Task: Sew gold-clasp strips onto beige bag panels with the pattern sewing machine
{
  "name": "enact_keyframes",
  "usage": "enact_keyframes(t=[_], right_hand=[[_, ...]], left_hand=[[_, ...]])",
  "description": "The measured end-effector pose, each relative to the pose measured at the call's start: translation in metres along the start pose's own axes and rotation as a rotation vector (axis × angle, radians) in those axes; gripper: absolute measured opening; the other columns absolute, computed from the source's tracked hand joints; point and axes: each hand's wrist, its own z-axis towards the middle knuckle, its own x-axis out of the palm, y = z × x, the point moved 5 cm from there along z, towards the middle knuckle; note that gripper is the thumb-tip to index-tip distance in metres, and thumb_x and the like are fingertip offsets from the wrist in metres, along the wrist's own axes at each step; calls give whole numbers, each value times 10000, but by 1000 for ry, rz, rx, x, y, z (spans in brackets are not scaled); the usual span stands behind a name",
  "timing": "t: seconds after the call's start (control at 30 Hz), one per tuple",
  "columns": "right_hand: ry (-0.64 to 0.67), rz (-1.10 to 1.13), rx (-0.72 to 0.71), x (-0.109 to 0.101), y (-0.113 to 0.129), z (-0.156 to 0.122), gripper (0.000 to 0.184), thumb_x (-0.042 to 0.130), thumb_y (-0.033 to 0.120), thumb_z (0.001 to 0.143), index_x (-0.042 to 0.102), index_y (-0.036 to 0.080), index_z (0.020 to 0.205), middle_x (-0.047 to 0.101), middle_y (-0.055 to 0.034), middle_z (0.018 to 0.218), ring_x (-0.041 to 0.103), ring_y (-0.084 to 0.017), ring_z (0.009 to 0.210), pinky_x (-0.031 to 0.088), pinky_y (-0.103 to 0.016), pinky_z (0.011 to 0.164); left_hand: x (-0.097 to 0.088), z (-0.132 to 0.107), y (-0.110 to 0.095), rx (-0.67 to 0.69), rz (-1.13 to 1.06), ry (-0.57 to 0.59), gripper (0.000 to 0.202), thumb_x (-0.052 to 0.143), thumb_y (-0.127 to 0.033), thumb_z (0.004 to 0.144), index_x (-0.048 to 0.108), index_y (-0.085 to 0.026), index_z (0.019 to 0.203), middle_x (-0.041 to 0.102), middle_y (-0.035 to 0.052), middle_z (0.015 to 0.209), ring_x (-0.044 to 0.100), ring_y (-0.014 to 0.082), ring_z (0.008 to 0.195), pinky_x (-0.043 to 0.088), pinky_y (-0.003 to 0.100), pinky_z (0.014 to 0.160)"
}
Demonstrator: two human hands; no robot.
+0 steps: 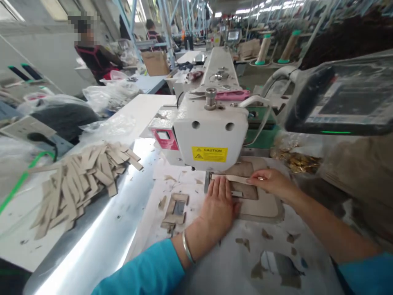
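Observation:
A beige fabric strip (237,178) lies across a cardboard-like template (264,209) beneath the head of a sewing machine (211,135). My left hand (218,208) rests flat with its fingers stretched out and their tips on the strip's left part, near a metal bracket (207,182). At the strip's right end, my right hand (274,184) pinches it between thumb and fingers. A small gold-coloured metal piece (261,178) shows at those fingertips; how it joins the strip is too small to tell.
Loose beige strips (89,176) are heaped on the left. Gold metal parts (302,159) lie in clear plastic behind my right hand. A display screen (346,98) overhangs the right side. A small cut-out frame (175,209) sits left of my hand. Another person (95,57) sits further back.

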Motion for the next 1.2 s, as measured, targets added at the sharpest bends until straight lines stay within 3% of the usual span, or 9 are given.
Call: enact_keyframes(t=[0.17,0.27,0.33,0.47,0.7,0.83,0.97,1.07,1.2], right_hand=[[34,58,47,9,9,2,411,710,549,610,686,155,724,510,18,525,393,-99,473,264,-242,441],[106,253,111,6,15,-1,389,731,520,633,649,162,762,386,69,460,291,-70,419,159,-233,421],[147,397,126,1,20,-4,387,760,494,628,621,173,792,328,99,443,227,-53,402,114,-228,421],[153,479,103,-6,25,-7,395,773,505,614,558,202,748,308,114,421,219,-46,389,149,-206,413],[63,91,102,-6,13,0,511,726,674,620,542,197,628,345,82,433,285,-63,405,172,-218,414],[30,-71,23,-5,13,5,559,705,733,599,553,195,586,359,66,462,324,-78,431,212,-227,423],[30,-155,-52,-3,13,6,565,664,745,639,550,196,575,380,54,481,344,-89,447,241,-236,430],[20,-194,-49,-4,12,7,536,653,716,675,553,198,578,390,46,481,348,-94,447,242,-243,432],[41,-212,-17,-8,14,10,517,649,710,657,574,201,601,414,45,488,365,-103,462,248,-246,444]], left_hand=[[-2,-1,6,9,-88,-10,629,494,-430,958,440,9,1404,384,238,1507,335,373,1413,342,470,1152],[-3,-1,9,40,-134,-33,549,489,-411,963,482,-60,1385,375,202,1526,335,376,1414,339,485,1149],[-3,1,12,10,-161,-27,604,479,-454,961,463,-33,1394,378,216,1520,349,368,1408,337,482,1152],[-6,5,16,-18,-176,-61,666,423,-471,980,410,32,1415,358,236,1525,351,346,1411,327,434,1166],[-3,3,14,8,-140,-14,738,421,-552,960,444,46,1392,365,243,1519,326,358,1422,290,451,1183],[-4,5,13,-5,-133,9,760,441,-567,948,431,52,1389,380,267,1500,335,373,1415,282,472,1179],[-5,5,12,-20,-152,-16,746,480,-564,933,417,29,1381,378,282,1495,335,379,1413,281,487,1173],[-5,4,12,-19,-168,-27,701,509,-536,927,415,-11,1383,378,278,1497,328,380,1418,286,497,1167],[-3,5,12,-37,-155,-1,757,482,-530,941,339,15,1448,366,271,1507,328,372,1419,279,489,1172]])
